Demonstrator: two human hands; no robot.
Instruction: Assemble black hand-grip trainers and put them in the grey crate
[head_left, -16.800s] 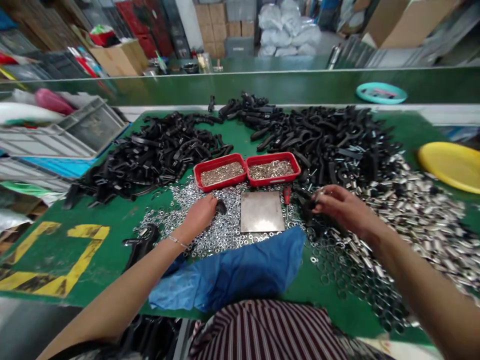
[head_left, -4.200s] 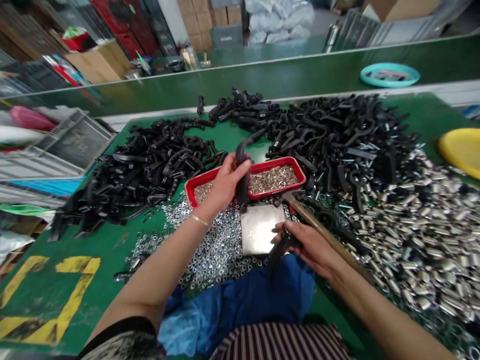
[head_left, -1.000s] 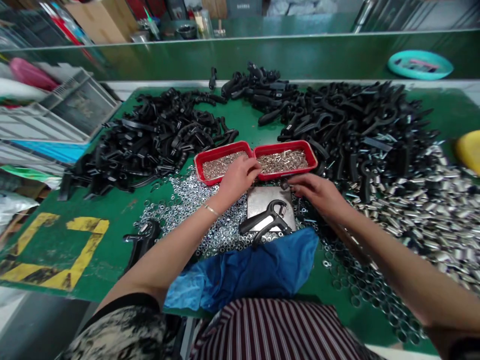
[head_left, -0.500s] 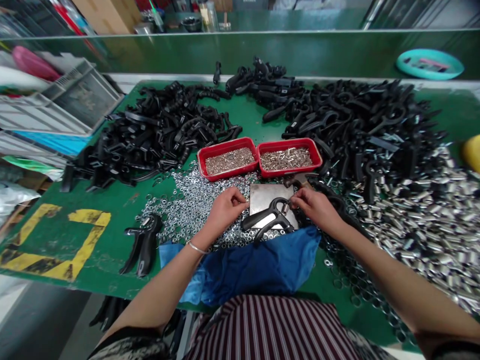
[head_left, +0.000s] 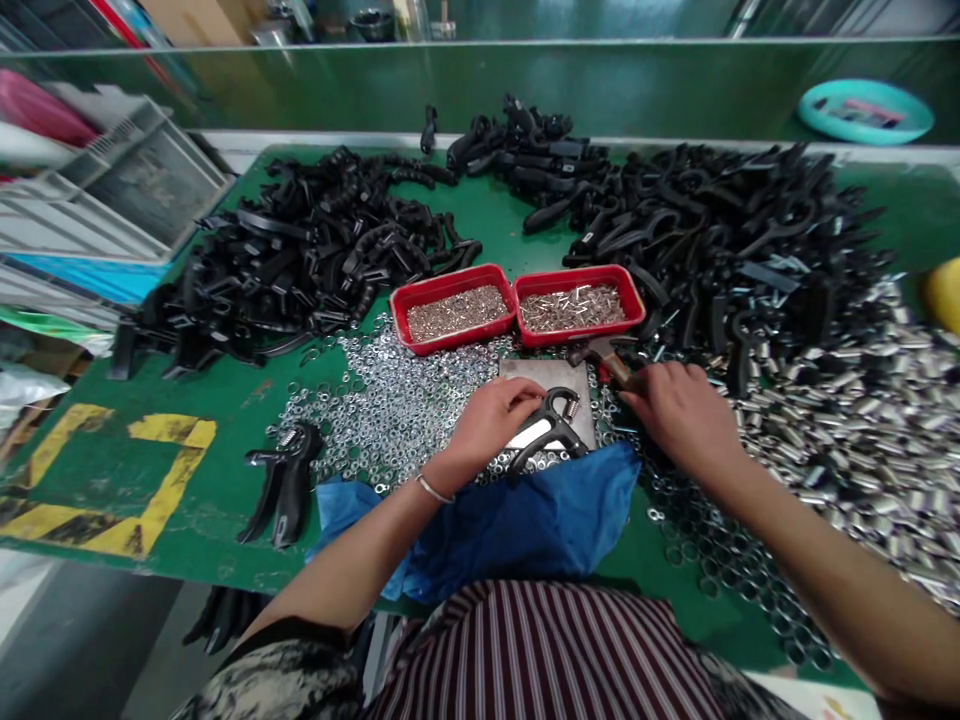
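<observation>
A black hand grip exerciser (head_left: pixel 551 430) with a coil spring lies on a square metal plate (head_left: pixel 585 385). My left hand (head_left: pixel 495 415) is at its left side, thumb and fingers closed on its upper part. My right hand (head_left: pixel 686 415) has its fingers wrapped round the handle of a hammer (head_left: pixel 611 358), whose head points left just behind the plate. Part of the handle is hidden under my fingers. Another black hand grip exerciser (head_left: pixel 285 485) lies apart on the left. A blue cloth (head_left: pixel 517 530) lies along the front, below the plate.
Two red trays (head_left: pixel 450 308) of small metal parts stand behind the plate. Loose nuts (head_left: pixel 390 400) spread to its left. Black handles are heaped at the left (head_left: pixel 300 250) and right (head_left: pixel 697 230). Metal sleeves (head_left: pixel 847 430) pile up at the right, with rings (head_left: pixel 750 580) nearer me.
My left hand has moved right onto the hand grip exerciser. My right hand has left the spring and moved right to the hammer handle. The view has shifted slightly.
</observation>
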